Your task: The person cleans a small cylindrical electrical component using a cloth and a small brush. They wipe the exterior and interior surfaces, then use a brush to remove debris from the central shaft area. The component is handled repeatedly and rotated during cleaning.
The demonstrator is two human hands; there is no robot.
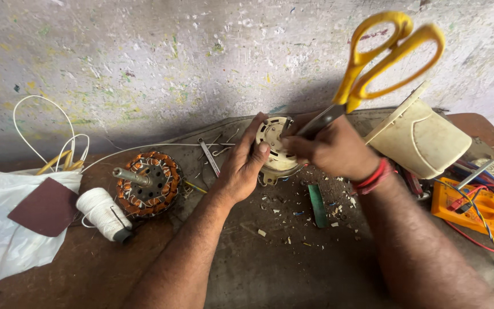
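My left hand [241, 166] grips a cream round motor end cover [275, 150], held upright above the workbench. My right hand [333, 150] holds yellow-handled scissors [373, 60] by the blades, with the handles pointing up and the blade tips pressed against the cover's face. A red thread band circles my right wrist. The blade tips are hidden between my fingers and the cover.
A copper-wound stator with a shaft [147, 183] sits at the left beside a spool of white thread [103, 213], sandpaper [47, 207] and a white bag [1, 240]. A cream housing [418, 137] and an orange multimeter [478, 210] lie at right. Scraps litter the bench [270, 252].
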